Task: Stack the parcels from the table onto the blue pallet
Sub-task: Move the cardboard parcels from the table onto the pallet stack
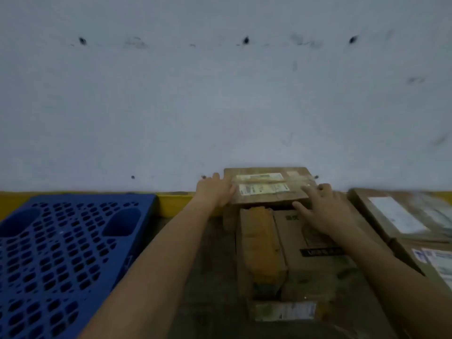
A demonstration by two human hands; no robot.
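Note:
A flat brown parcel [267, 187] with pale labels lies at the far end of the table against the wall, on top of other boxes. My left hand [215, 192] presses against its left edge with the thumb on top. My right hand [322, 209] rests spread at its right front corner, fingers apart. Below it sits a larger cardboard box [305, 260] with a tan taped strip [261, 243]. The blue pallet [58, 253] lies to the left with nothing on it.
More labelled parcels [401, 216] lie at the right edge. A yellow band [173, 204] runs along the foot of the grey wall [220, 94]. A gap of dark floor separates the pallet from the table.

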